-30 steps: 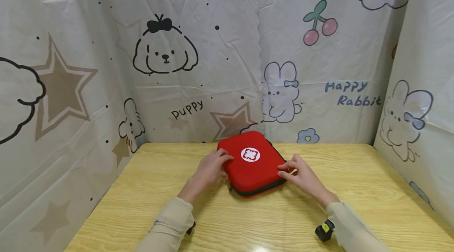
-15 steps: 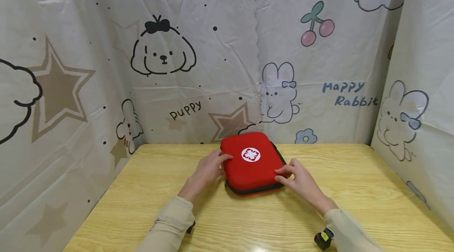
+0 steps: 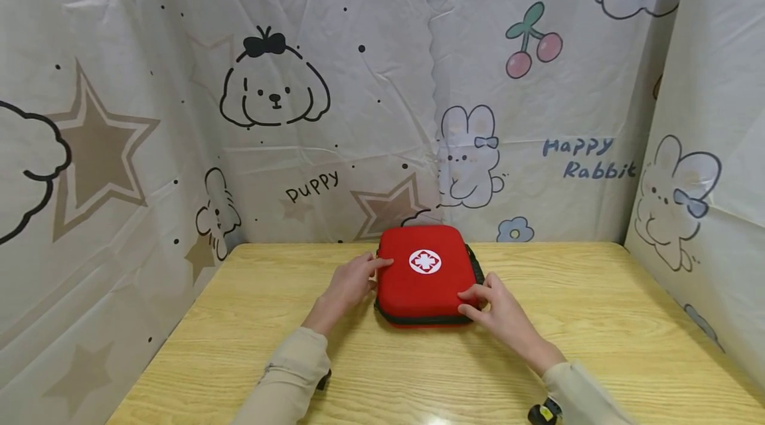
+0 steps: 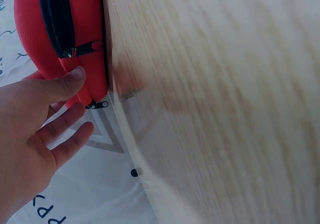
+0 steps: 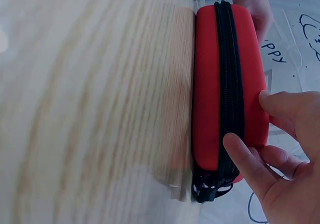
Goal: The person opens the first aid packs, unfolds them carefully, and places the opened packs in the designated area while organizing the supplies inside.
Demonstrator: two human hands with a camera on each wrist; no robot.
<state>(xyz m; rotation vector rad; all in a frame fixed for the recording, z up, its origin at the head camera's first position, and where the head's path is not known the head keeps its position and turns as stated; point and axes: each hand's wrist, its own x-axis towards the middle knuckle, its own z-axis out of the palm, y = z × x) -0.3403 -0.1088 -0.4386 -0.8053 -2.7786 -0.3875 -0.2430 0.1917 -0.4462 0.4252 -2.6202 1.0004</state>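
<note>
A red zippered first-aid case (image 3: 421, 285) with a round white emblem lies closed on the wooden table, squared to its back edge. My left hand (image 3: 354, 280) holds its left side, the index finger on the lid; in the left wrist view the thumb (image 4: 70, 84) lies on the side wall by a zipper pull (image 4: 90, 47). With thumb and index finger, my right hand (image 3: 499, 309) pinches the front right corner. In the right wrist view that thumb (image 5: 240, 154) presses the black zipper band (image 5: 230, 84). The case's underside is hidden.
The wooden table (image 3: 394, 378) reaches back to a printed fabric curtain (image 3: 335, 80), which also hangs at both sides. A black strap (image 3: 475, 265) runs along the right side of the case. Small black wrist cameras (image 3: 544, 412) sit below the sleeves.
The case has turned clockwise, so its front edge now faces me squarely. My right hand has moved slightly left and nearer with the corner; my left hand has stayed at the left side.
</note>
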